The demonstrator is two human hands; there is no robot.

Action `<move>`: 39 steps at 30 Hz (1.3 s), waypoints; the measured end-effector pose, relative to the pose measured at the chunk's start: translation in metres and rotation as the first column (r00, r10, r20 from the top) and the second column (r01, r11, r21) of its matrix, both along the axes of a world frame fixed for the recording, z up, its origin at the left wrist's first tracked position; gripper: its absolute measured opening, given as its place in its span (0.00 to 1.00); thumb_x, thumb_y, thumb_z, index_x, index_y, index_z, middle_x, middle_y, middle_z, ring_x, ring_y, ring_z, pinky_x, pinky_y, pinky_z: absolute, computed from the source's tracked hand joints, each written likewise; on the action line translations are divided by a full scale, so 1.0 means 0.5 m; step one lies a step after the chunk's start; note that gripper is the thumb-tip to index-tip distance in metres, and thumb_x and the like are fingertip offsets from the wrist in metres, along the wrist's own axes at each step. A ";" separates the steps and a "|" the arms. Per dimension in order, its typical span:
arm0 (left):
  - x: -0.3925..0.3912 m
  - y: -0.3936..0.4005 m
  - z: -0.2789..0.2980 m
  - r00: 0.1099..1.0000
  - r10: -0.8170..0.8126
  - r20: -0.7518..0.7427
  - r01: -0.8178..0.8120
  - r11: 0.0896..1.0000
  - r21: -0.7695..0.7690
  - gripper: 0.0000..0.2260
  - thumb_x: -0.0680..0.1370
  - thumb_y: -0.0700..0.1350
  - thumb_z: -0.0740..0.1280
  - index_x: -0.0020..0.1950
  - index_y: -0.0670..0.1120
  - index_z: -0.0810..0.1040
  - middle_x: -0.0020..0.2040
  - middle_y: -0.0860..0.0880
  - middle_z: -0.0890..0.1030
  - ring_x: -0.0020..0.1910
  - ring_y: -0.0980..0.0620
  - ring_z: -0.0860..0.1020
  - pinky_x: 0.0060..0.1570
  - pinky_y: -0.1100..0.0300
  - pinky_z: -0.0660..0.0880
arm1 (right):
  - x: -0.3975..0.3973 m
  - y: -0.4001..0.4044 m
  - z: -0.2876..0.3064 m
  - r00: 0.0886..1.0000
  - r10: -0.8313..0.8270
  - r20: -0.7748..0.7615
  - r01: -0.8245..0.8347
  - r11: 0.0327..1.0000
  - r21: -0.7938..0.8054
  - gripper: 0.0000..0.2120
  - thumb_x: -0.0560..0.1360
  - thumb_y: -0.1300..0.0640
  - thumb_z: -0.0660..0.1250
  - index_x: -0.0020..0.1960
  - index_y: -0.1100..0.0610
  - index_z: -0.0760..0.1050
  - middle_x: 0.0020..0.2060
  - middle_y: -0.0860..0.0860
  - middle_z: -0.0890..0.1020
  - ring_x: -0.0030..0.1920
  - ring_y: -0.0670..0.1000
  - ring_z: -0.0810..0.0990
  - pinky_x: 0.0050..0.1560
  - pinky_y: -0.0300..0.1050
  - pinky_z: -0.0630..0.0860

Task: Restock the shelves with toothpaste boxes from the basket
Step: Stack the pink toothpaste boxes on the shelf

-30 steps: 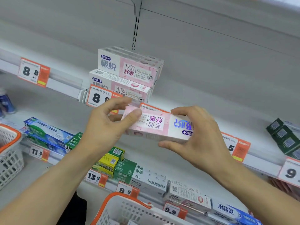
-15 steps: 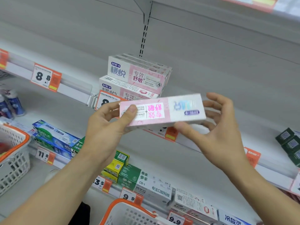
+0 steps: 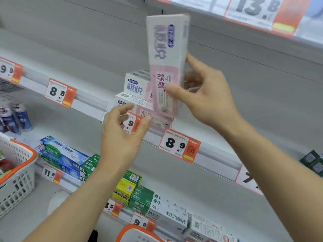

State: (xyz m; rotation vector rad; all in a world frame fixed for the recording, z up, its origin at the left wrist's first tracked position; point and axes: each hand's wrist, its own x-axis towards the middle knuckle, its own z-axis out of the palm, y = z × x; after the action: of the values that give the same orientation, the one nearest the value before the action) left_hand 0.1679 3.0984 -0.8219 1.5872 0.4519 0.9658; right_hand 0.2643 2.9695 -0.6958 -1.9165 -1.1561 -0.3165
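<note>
Grey shop shelving fills my view, price tags clipped along each edge. Half a second ago I had the pink-and-white toothpaste box (image 3: 165,63) lying flat between both hands; now it stands nearly upright, its far end swung up toward the shelf above, and only my right hand (image 3: 208,100) has it — thumb across the front face, fingers behind the lower half. My left hand (image 3: 125,135) has let go and hangs just below, fingers loosely curled around nothing, in front of an 8.9 price tag (image 3: 180,145). The box sits directly before the stack of matching boxes (image 3: 138,95) on the middle shelf (image 3: 218,142). I read this as turning it to match their facing before laying it on top — so the placing itself is not yet done. An orange-rimmed basket (image 3: 132,233) waits at the bottom edge, another basket (image 3: 19,165) at left.
</note>
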 end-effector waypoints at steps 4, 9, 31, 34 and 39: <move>0.022 0.055 0.012 0.987 0.161 0.005 -0.161 0.985 0.065 0.31 0.74 0.54 0.74 0.73 0.48 0.66 0.69 0.50 0.69 0.67 0.55 0.70 0.67 0.60 0.67 | 0.029 0.045 0.023 0.972 -0.055 0.228 0.093 0.982 -0.163 0.16 0.76 0.52 0.71 0.64 0.45 0.80 0.45 0.42 0.86 0.38 0.43 0.80 0.47 0.38 0.74; 0.065 0.126 0.050 0.992 0.056 -0.115 -0.031 0.978 0.209 0.42 0.74 0.54 0.75 0.80 0.46 0.54 0.77 0.49 0.63 0.75 0.54 0.61 0.72 0.58 0.61 | 0.070 0.096 -0.016 0.874 -0.073 0.480 0.270 0.895 -0.356 0.15 0.79 0.46 0.65 0.54 0.56 0.83 0.46 0.54 0.86 0.49 0.58 0.81 0.55 0.48 0.75; 0.128 0.227 0.051 0.932 -0.261 -0.252 0.314 0.928 0.199 0.20 0.78 0.45 0.71 0.68 0.54 0.70 0.53 0.57 0.84 0.49 0.57 0.83 0.46 0.56 0.79 | 0.122 0.027 -0.113 0.980 -0.175 -0.098 0.136 0.937 -0.322 0.46 0.64 0.43 0.81 0.76 0.37 0.62 0.80 0.48 0.58 0.76 0.38 0.51 0.76 0.51 0.64; 0.129 0.227 0.047 0.938 -0.242 -0.247 0.298 0.928 0.223 0.21 0.78 0.45 0.72 0.68 0.53 0.69 0.52 0.57 0.83 0.48 0.57 0.83 0.42 0.60 0.78 | 0.116 0.029 -0.130 0.964 -0.193 -0.184 0.143 0.957 -0.253 0.52 0.65 0.46 0.81 0.80 0.43 0.55 0.73 0.44 0.68 0.69 0.42 0.71 0.72 0.47 0.70; 0.130 0.223 0.044 0.950 -0.211 -0.228 0.264 0.935 0.238 0.19 0.78 0.46 0.72 0.65 0.54 0.70 0.52 0.57 0.83 0.47 0.58 0.83 0.41 0.61 0.77 | 0.088 0.034 -0.156 0.940 -0.204 -0.274 0.155 0.969 -0.190 0.50 0.74 0.50 0.75 0.81 0.45 0.42 0.57 0.35 0.75 0.56 0.34 0.74 0.51 0.22 0.67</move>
State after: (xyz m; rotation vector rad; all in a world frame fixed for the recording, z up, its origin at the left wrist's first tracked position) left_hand 0.2327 3.2097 -0.8000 1.9448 0.2630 0.7042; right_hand 0.3084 2.9864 -0.7739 -2.1367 -0.8341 -0.0297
